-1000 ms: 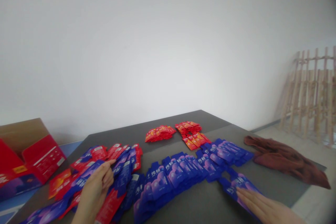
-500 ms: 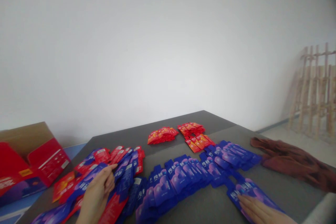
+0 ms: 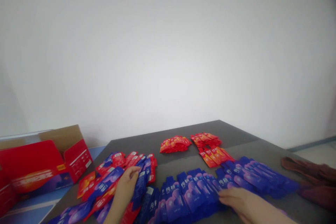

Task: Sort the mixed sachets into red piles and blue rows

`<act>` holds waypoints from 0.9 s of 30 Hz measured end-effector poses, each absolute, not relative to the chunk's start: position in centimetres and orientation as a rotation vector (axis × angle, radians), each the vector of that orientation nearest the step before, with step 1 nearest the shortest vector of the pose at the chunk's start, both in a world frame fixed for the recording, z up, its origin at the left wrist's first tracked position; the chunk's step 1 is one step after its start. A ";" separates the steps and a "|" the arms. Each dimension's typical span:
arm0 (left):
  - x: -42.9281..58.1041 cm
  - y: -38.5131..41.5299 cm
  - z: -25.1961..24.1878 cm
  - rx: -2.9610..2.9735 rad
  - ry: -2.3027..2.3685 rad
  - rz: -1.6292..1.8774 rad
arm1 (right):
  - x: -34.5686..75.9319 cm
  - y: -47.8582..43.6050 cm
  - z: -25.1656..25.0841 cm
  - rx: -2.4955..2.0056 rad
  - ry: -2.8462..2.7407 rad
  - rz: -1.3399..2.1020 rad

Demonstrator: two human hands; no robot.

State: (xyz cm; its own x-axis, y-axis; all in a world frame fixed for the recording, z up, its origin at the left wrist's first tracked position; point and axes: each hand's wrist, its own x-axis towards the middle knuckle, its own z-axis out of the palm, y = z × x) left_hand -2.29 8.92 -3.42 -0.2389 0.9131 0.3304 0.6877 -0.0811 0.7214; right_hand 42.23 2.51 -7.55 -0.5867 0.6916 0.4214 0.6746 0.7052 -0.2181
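My left hand (image 3: 128, 182) is over a mixed pile of red and blue sachets (image 3: 106, 181), its fingers curled together near a blue sachet (image 3: 141, 183); whatever lies between the fingertips is hidden. To the right, my right hand (image 3: 237, 201) is slightly blurred, with its fingers stretched out. They point left at the edge of an overlapping row of blue sachets (image 3: 195, 190). Behind that hand lies a second fanned group of blue sachets (image 3: 258, 175). A bit of purple sachet shows past the right forearm, mostly covered by it.
Red-orange sachets lie farther back in groups, one on the left (image 3: 175, 144) and others on the right (image 3: 214, 154). An opened red carton (image 3: 39, 168) stands left of the dark table (image 3: 147, 135). Brown cloth (image 3: 315, 175) lies at the right edge. A white wall rises behind.
The view has turned left, so the table appears farther right. My right hand has left the single blue sachet at front right and moved left to the row. My left hand stays over the pile.
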 end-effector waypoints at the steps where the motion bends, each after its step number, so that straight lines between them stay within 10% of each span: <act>1: -2.1 9.4 -3.4 1.791 1.968 1.191 | 39.8 3.3 -5.4 -1.027 -2.464 0.110; 11: -0.3 13.8 -2.8 2.053 2.180 0.702 | 26.4 15.1 -0.9 -1.126 -2.570 0.246; 27: 9.5 16.6 -3.1 2.122 1.664 0.634 | 44.1 23.6 -2.9 -1.857 -2.228 0.281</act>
